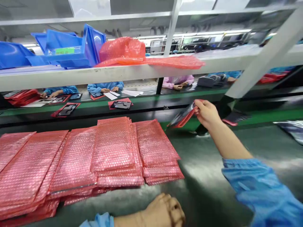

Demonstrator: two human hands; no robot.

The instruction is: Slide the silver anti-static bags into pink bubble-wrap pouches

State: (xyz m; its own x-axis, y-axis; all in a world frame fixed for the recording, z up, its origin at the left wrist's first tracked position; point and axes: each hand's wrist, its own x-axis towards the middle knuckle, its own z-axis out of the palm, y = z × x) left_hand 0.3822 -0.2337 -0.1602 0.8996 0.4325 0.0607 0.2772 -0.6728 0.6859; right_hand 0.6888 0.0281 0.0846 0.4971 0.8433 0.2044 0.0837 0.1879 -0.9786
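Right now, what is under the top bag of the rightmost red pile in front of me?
Under the top bag, edges of more red bubble bags show at the front. The dark table shows beside them. The tabletop directly beneath is covered.

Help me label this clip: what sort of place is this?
Probably a factory assembly or packing line: several people work opposite, red bubble bags lie in piles, and blue bins stand on a shelf.
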